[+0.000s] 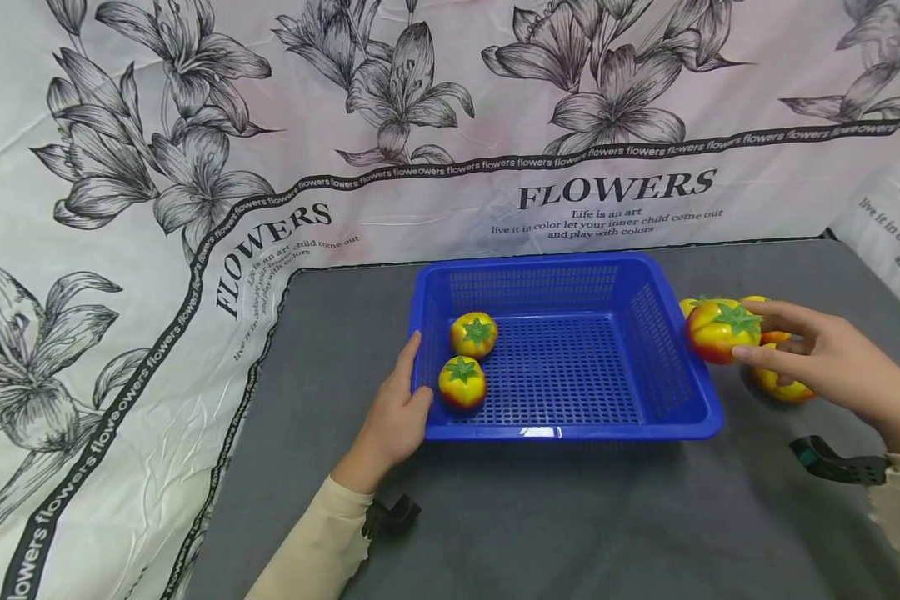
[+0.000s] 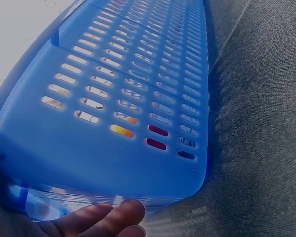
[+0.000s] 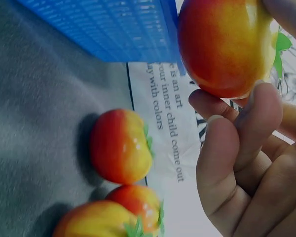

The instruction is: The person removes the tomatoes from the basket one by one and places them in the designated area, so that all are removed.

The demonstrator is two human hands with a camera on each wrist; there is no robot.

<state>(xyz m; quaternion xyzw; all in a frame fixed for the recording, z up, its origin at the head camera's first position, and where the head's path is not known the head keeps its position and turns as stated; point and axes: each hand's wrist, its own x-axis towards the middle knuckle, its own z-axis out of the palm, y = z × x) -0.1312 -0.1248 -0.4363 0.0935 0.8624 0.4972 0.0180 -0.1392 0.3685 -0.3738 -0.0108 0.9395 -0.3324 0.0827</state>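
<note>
Two yellow-red fruits (image 1: 474,336) sit inside the blue basket (image 1: 607,432), near its left end; the left hand (image 1: 393,417) grips the rim there; the right hand (image 1: 828,354) pinches a third fruit (image 1: 720,331), clear of the grey counter (image 1: 532,517), at the right rim; three more fruits (image 3: 121,145) lie beside the basket.

1. This is a tabletop work area screened with cloth; whether it stands in a home, a lab or a workshop cannot be told.
2. The table (image 1: 540,517) has a plain dark grey top, with a fine fabric-like texture in the left wrist view.
3. White cloth (image 1: 390,217), printed with black line-drawn blooms and "FLOWERS" lettering, rises along the table's far and left edges and continues past its far right corner.
4. Black wrist devices (image 1: 840,467) on both arms point to a recording set-up.
</note>
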